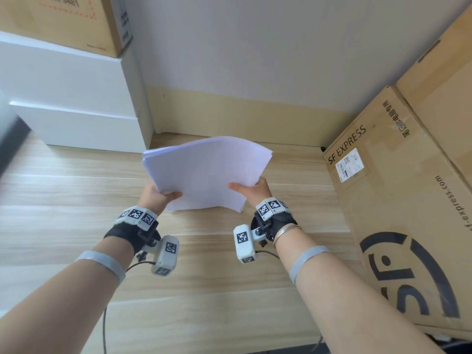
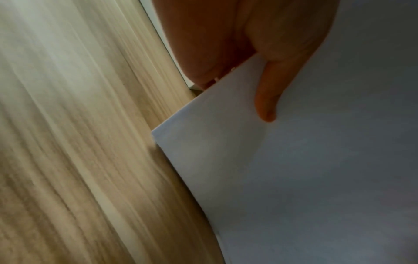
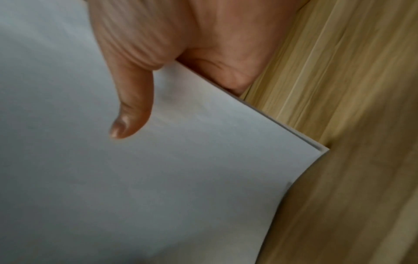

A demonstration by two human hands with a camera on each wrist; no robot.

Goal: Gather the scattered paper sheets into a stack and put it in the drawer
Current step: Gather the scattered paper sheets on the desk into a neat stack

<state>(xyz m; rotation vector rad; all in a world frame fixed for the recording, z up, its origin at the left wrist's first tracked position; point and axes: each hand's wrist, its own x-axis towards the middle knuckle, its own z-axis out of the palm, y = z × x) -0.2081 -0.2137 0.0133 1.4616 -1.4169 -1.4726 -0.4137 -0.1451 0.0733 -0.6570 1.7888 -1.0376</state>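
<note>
A stack of white paper sheets (image 1: pixel 207 172) is held up off the wooden floor (image 1: pixel 76 200) between both hands, sagging a little in the middle. My left hand (image 1: pixel 161 194) grips its near left edge, thumb on top (image 2: pixel 267 100), the other fingers hidden beneath the paper stack (image 2: pixel 316 160). My right hand (image 1: pixel 251 187) grips the near right edge the same way, thumb lying across the top sheet of the stack (image 3: pixel 135 160). A white drawer unit (image 1: pixel 76 106) stands at the left; its fronts look shut.
Large SF Express cardboard boxes (image 1: pixel 398 200) stand close on the right. Another cardboard box (image 1: pixel 69 19) sits on top of the white unit. A grey wall with a beige skirting (image 1: pixel 242 113) lies ahead. Bare wooden floor lies below the hands.
</note>
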